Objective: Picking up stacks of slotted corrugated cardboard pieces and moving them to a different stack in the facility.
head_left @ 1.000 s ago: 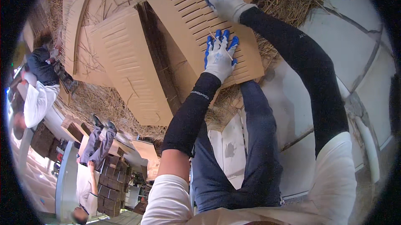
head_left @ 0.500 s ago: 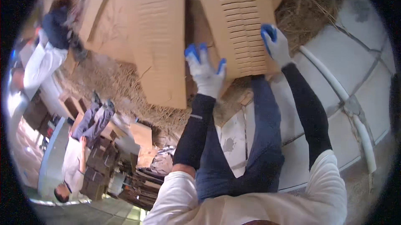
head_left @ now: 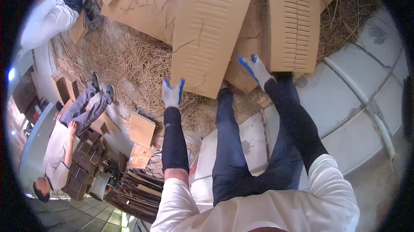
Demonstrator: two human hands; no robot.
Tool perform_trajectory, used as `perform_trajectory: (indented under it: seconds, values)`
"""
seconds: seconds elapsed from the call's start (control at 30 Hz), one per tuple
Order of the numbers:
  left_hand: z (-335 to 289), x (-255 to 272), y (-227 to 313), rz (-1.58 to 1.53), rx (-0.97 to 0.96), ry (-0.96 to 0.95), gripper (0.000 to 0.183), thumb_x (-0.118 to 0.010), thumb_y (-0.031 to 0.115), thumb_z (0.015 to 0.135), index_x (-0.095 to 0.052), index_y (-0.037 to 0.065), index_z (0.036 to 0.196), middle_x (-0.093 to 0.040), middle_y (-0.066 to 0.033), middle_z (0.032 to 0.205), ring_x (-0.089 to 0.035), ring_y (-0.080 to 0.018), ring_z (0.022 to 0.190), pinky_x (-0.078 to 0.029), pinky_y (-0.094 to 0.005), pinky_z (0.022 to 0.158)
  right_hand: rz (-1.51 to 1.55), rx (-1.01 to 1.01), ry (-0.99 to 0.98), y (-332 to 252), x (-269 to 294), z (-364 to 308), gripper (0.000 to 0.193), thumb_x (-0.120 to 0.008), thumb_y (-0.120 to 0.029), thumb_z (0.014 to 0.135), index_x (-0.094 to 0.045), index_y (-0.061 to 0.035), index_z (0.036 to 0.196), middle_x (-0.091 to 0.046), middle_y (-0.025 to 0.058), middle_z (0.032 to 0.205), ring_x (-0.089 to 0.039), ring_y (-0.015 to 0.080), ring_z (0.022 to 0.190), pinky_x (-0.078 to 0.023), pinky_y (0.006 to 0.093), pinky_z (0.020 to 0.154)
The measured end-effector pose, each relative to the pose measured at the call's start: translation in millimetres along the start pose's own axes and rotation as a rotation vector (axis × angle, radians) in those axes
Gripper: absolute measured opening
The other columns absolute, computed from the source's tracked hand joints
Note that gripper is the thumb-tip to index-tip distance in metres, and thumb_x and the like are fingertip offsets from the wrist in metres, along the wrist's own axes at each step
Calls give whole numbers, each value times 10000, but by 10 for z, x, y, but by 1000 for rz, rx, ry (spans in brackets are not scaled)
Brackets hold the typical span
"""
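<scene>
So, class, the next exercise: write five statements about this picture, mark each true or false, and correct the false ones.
1. The left hand wears a white-and-blue fabric glove. True.
2. The long brown cardboard panel with dark slits lies left of the long brown cardboard panel with shallow creases. False: it lies to the right.
3. Loose dry straw shows to the left of the creased panel. True.
4. The right hand is clenched into a fist. False: its grip is open, with blue fingertips spread.
5. The co-worker in a whitish top and grey trousers is at the picture's right. False: at the left.
</scene>
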State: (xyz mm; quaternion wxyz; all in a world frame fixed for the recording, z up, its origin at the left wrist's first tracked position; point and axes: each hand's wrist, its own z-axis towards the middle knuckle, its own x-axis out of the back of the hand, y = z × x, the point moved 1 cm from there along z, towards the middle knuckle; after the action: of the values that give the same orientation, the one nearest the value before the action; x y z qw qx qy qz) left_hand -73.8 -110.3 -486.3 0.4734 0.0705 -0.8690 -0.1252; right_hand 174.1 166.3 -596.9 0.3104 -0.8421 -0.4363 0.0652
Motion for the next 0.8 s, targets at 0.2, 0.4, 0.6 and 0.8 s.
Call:
perform_trajectory:
  seconds: [0.2, 0.4, 0.6, 0.8]
  values:
    - [1330, -326, 494, -136, -281, -99, 958, -816, 500, 654, -452, -107, 1299, -548, -264, 1290, -542, -358, 1195, -423, -386, 1008, 367, 37, 277, -762, -700, 641, 952, -807, -439, 736, -337, 145, 1323, -580, 214, 1205, -587, 263, 1059, -464, 348, 933]
    - [1523, -340, 774, -376, -312, -352, 822, -818, 468, 655, -534, -59, 1218, -654, -238, 1118, -635, -345, 1049, -487, -370, 914, 643, 79, 260, -932, -988, 904, 725, -820, -339, 736, -444, 78, 1194, -610, 152, 1106, -601, 195, 950, -514, 323, 819]
    - [1629, -415, 409, -128, -240, -193, 811, -803, 483, 654, -557, -56, 1207, -642, -239, 1147, -620, -344, 1082, -480, -382, 928, 417, 27, 215, -1401, -937, 372, 624, -786, -305, 791, -481, 68, 1188, -631, 131, 1073, -616, 176, 920, -519, 306, 776]
    - [1323, -66, 947, 54, -214, -221, 865, -817, 495, 632, -550, -48, 1250, -656, -229, 1131, -643, -326, 1042, -495, -385, 901, 313, 51, 341, -1165, -731, 474, 594, -787, -276, 777, -513, 70, 1175, -654, 147, 1059, -632, 189, 889, -515, 314, 782]
